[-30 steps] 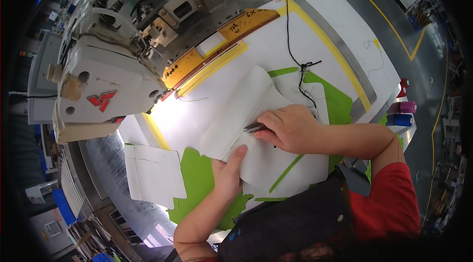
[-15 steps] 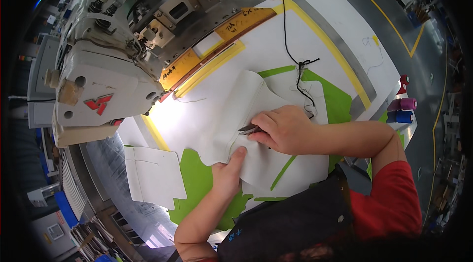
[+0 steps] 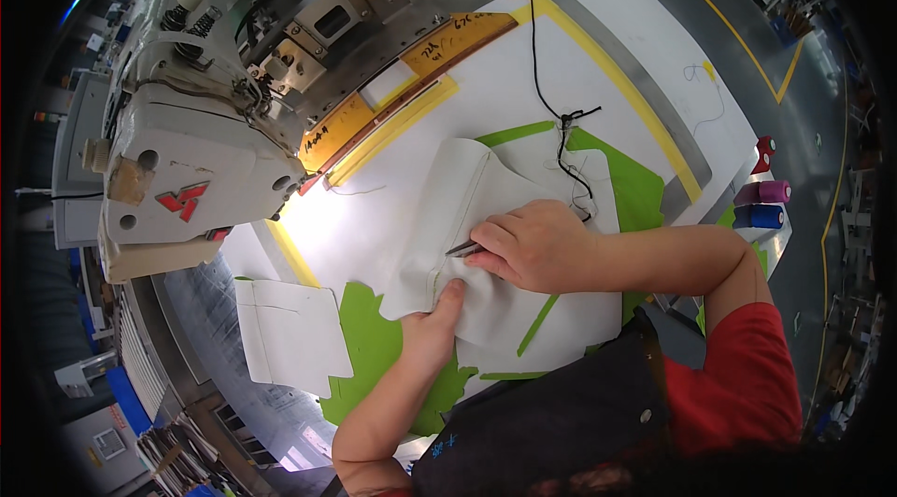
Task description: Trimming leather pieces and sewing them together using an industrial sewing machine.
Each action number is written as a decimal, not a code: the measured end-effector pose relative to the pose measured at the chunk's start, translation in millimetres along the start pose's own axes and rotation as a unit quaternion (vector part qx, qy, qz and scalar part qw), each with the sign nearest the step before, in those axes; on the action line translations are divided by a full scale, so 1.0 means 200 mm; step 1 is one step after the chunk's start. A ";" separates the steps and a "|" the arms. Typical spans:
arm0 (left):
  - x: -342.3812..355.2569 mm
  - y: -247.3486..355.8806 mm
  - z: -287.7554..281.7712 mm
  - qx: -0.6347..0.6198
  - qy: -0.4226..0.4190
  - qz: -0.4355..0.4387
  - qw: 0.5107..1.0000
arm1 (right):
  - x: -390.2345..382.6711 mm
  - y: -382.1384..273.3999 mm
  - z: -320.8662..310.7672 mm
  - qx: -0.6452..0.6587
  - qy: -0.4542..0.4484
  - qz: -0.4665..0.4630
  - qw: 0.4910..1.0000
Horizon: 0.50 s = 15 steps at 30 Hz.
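My right hand (image 3: 547,245) is closed on small dark metal thread snips (image 3: 462,249). Their pointed tips rest at the stitched seam of a folded white sheet piece (image 3: 434,217). My left hand (image 3: 432,329) grips the lower edge of that piece, thumb on top beside the seam and fingers hidden underneath. Beneath it lie more white pieces (image 3: 598,179) and green pieces (image 3: 364,338). A separate white piece with stitch lines (image 3: 294,333) lies flat to the left.
An industrial sewing machine head (image 3: 196,179) stands at the left, its lamp lighting the table. A yellow guide bar (image 3: 411,67) runs along the back. A black knotted cord (image 3: 563,128) hangs over the pieces. Red, purple and blue thread spools (image 3: 759,217) stand at the right edge.
The snips' tips have shifted slightly left and down along the seam. The white piece is a little more buckled near my left thumb. Both hands keep their hold.
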State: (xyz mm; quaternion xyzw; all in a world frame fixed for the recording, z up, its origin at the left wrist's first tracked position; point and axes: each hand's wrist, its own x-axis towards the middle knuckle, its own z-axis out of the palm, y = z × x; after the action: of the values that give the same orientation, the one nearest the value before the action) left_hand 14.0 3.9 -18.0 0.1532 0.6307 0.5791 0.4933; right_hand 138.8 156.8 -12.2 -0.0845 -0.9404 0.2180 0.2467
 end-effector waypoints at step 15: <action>-0.01 0.03 -0.02 -0.032 -0.039 -0.008 0.999 | -0.01 -0.01 -0.02 -0.007 -0.025 0.000 1.000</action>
State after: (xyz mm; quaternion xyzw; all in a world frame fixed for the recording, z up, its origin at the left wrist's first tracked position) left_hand 10.1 2.0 -12.6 0.1548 0.5936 0.5882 0.5270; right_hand 142.5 156.3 -10.5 -0.0806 -0.9478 0.2136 0.2225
